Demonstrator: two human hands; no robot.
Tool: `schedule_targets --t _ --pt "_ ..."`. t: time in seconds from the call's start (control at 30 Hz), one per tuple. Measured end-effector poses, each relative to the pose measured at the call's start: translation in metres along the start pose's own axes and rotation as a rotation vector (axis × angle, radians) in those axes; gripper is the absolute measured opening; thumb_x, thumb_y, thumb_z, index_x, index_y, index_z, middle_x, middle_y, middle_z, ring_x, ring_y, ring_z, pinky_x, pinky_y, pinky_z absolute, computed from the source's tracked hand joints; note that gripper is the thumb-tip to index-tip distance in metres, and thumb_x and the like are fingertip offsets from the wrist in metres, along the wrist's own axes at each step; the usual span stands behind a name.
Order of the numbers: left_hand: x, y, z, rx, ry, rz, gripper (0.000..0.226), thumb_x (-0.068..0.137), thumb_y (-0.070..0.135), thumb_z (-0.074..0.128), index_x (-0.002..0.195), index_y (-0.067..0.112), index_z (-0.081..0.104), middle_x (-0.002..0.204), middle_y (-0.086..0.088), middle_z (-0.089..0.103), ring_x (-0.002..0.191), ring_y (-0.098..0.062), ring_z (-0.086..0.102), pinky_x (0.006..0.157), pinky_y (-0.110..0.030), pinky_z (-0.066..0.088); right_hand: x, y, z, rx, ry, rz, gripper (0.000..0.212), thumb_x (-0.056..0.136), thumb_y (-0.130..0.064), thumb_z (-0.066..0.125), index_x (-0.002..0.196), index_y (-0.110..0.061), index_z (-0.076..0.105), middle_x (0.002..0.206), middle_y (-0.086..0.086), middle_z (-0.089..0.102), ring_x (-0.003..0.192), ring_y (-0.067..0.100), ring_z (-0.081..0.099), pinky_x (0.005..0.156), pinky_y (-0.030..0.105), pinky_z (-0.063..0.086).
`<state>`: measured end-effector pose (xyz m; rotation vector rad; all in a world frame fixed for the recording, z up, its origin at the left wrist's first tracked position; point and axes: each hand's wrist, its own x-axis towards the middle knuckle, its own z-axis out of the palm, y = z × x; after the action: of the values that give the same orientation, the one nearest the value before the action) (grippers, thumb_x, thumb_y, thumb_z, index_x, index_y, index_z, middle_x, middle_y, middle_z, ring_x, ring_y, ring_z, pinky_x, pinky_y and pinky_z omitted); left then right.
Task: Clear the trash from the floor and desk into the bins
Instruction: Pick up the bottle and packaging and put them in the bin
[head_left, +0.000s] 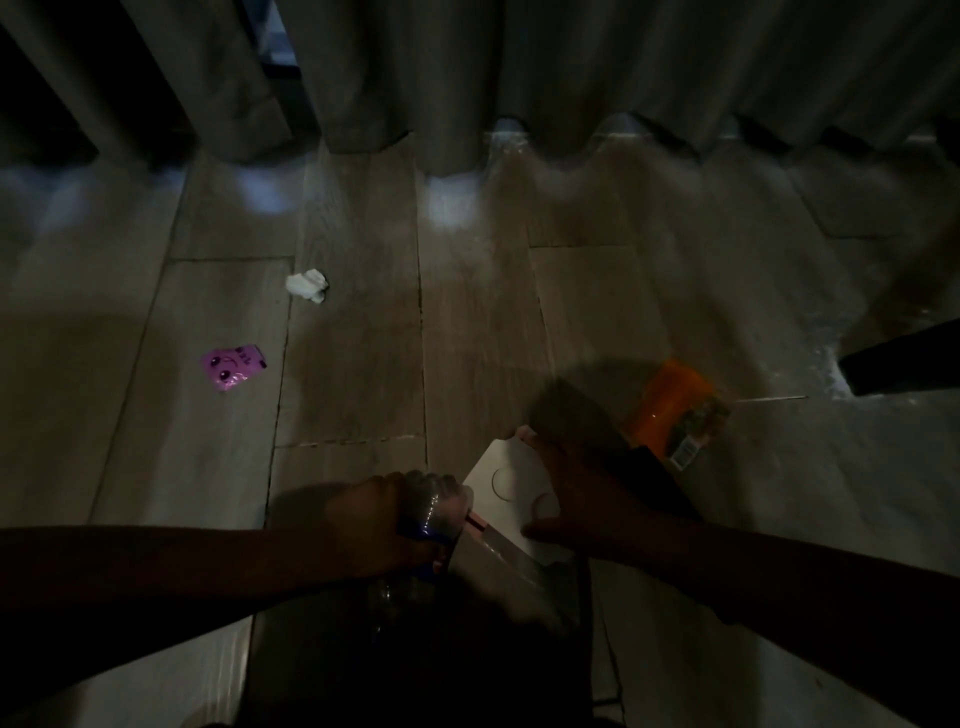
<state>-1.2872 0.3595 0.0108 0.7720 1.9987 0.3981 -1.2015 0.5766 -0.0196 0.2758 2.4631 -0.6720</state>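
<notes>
Left hand (375, 522) grip clenched round plastic bottle (440, 506); right hand (579, 493) grasping white carton (501, 486).

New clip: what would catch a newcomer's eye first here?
In the dim room, the pink wrapper on the floor at left stands out, a white tissue beyond it. Low in the middle, the left hand grips a bottle and the right hand holds a white box, an orange packet just beyond.
</notes>
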Motion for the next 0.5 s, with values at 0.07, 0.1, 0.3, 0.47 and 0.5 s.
schedule_targets --t 0.07,0.1,0.3,0.47,0.5 --pt "0.001 0.0 0.0 -0.016 0.0 -0.018 0.049 0.093 0.021 0.055 0.137 0.019 0.034 0.134 0.007 0.044 0.118 -0.001 0.041 0.085 -0.001 0.027 0.006 0.001 0.005 -0.001 0.002 0.021 0.105 0.076 -0.04 0.074 0.151 -0.032 0.001 0.158 -0.003 0.01 0.144 0.022 0.015 0.116 0.042 0.019" --pt "0.002 -0.003 0.002 -0.028 0.0 -0.031 0.05 0.093 0.021 0.054 0.138 0.019 0.032 0.132 0.008 0.043 0.119 -0.002 0.04 0.085 -0.001 0.027 0.009 0.001 0.007 -0.023 0.0 0.033 0.106 0.075 -0.041 0.075 0.151 -0.031 0.001 0.158 -0.002 0.01 0.144 0.023 0.015 0.116 0.044 0.02" --pt "0.002 -0.018 0.006 -0.111 0.104 -0.128 0.056 0.084 0.029 0.067 0.133 0.02 0.042 0.132 0.002 0.051 0.113 -0.008 0.049 0.088 -0.013 0.035 0.019 -0.002 0.013 -0.148 0.017 0.047 0.111 0.073 -0.048 0.074 0.151 -0.031 -0.003 0.158 0.0 0.006 0.145 0.026 0.012 0.115 0.046 0.019" --pt "0.0 -0.039 0.004 -0.177 0.244 -0.167 0.059 0.074 0.034 0.077 0.125 0.023 0.05 0.119 0.011 0.058 0.102 -0.004 0.054 0.082 -0.013 0.042 0.022 -0.008 0.025 -0.084 0.028 0.038 0.115 0.068 -0.042 0.079 0.149 -0.036 -0.002 0.157 -0.002 0.008 0.144 0.027 0.012 0.113 0.046 0.026" --pt "-0.002 -0.042 0.002 -0.188 0.249 -0.184 0.06 0.073 0.033 0.077 0.125 0.023 0.05 0.119 0.011 0.058 0.105 -0.005 0.055 0.085 -0.015 0.043 0.022 -0.011 0.026 -0.079 0.025 0.044 0.113 0.07 -0.04 0.079 0.149 -0.035 -0.001 0.157 -0.002 0.008 0.144 0.027 0.012 0.112 0.044 0.027"
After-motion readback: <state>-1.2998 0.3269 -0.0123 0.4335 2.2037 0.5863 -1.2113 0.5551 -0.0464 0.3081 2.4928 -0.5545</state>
